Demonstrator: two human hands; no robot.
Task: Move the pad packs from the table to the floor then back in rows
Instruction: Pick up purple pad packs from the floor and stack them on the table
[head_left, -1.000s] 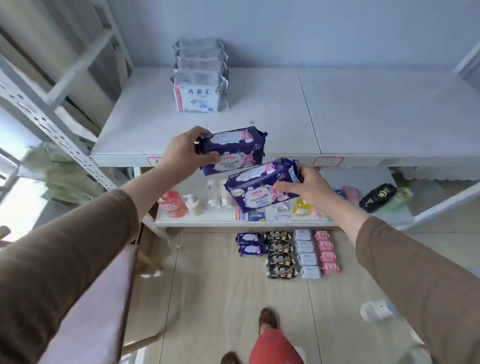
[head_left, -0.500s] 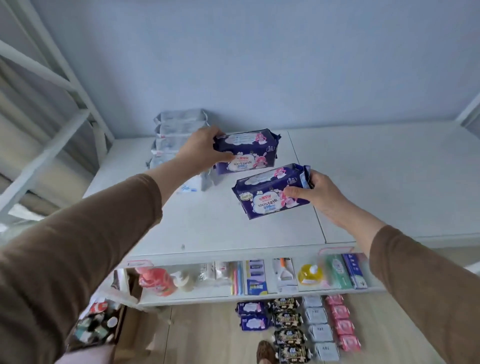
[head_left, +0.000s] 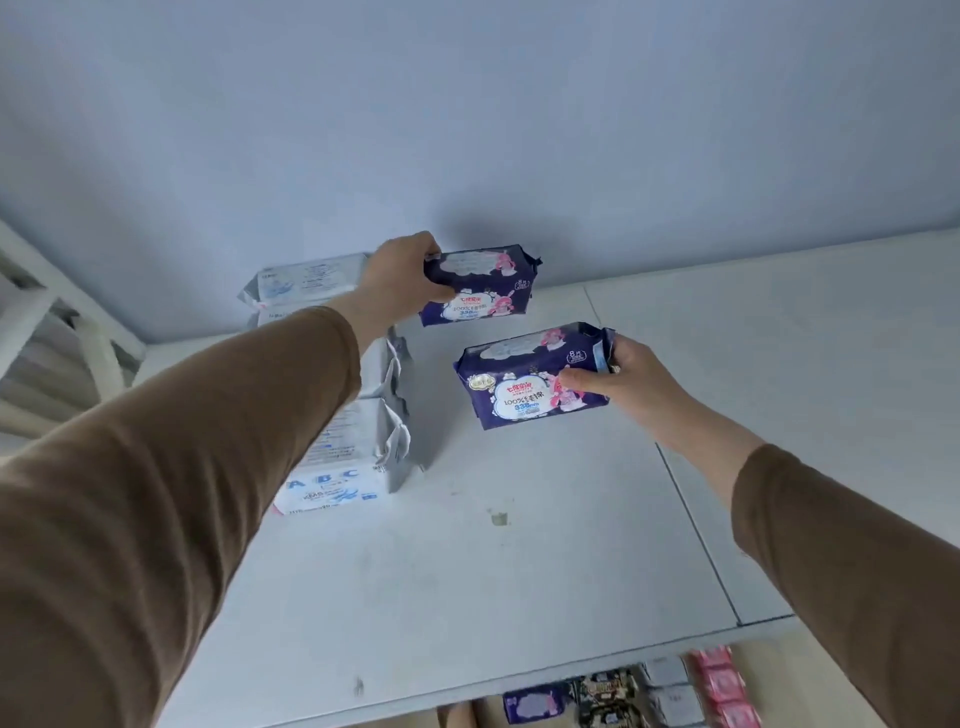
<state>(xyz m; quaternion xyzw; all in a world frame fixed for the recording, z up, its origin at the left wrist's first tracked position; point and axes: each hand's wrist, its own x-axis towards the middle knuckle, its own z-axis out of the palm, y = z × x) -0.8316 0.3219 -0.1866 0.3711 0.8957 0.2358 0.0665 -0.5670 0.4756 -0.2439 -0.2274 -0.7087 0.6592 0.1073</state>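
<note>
Pale blue wall (head_left: 467, 130) fills the upper half of the head view; white table (head_left: 519, 571) spans the lower half, a seam running from 12 to 5 o'clock. White pad packs (head_left: 358, 447) stand in a row at 9 o'clock on the table, front one lettered "ABC", partly hidden by the left sleeve (head_left: 182, 493). Left hand (head_left: 397, 280), grip curled round the left end of the far purple pack (head_left: 480, 286), near the wall at 12 o'clock; cannot tell whether it touches the table. Right hand (head_left: 621, 376), grip pinching the right end of the near purple pack (head_left: 530, 379), at centre, tilted, above the table. Floor packs (head_left: 623, 696) in rows show past the table's near edge at 5 o'clock: purple, dark, white, pink.
</note>
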